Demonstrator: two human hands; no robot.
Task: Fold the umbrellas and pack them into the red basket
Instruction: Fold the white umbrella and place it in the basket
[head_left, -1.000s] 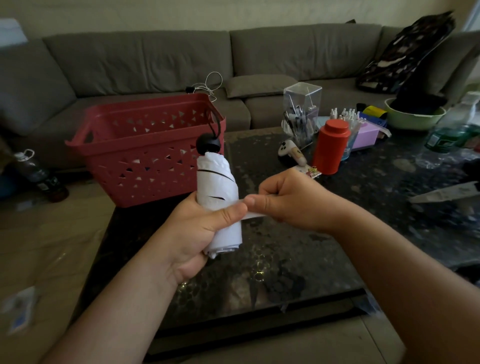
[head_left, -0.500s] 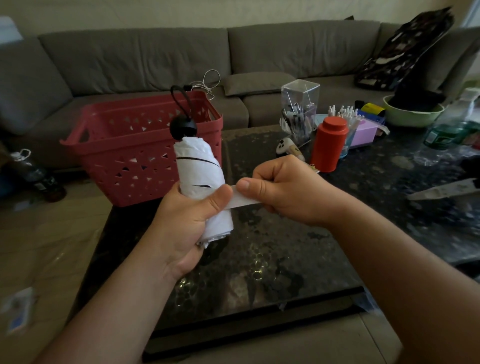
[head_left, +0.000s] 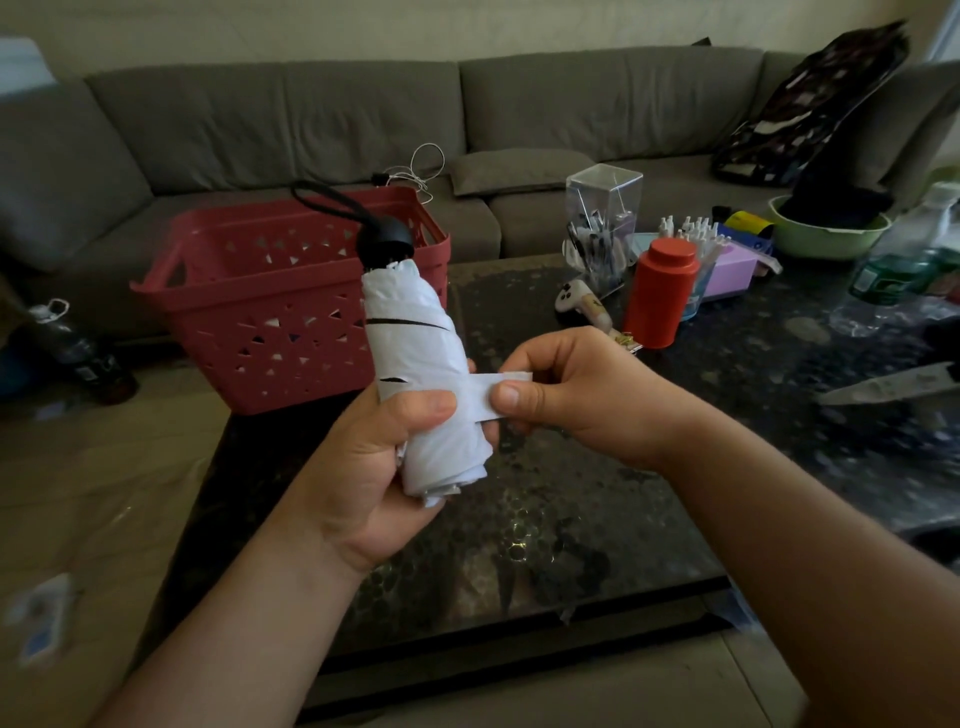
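Observation:
A folded white umbrella (head_left: 415, 353) with a black handle knob and wrist loop stands almost upright in my left hand (head_left: 374, 467), which grips its lower half. My right hand (head_left: 576, 389) pinches the umbrella's white closing strap (head_left: 493, 392) between thumb and fingers, the strap stretched out to the right of the roll. The red basket (head_left: 260, 306) with triangular holes sits behind the umbrella on the far left corner of the dark table (head_left: 545, 519). I cannot see inside the basket.
On the table's right stand a red canister (head_left: 657, 293), a clear box of pens (head_left: 602, 228), a game controller (head_left: 576, 306), a green bowl (head_left: 826, 239), a water bottle (head_left: 898, 270) and a knife (head_left: 883, 389). A grey sofa runs behind. A dark bottle (head_left: 78, 348) stands on the floor at left.
The umbrella has tilted and turned in my left hand, its wrist loop swinging to the left. My right hand keeps hold of the strap and has shifted slightly.

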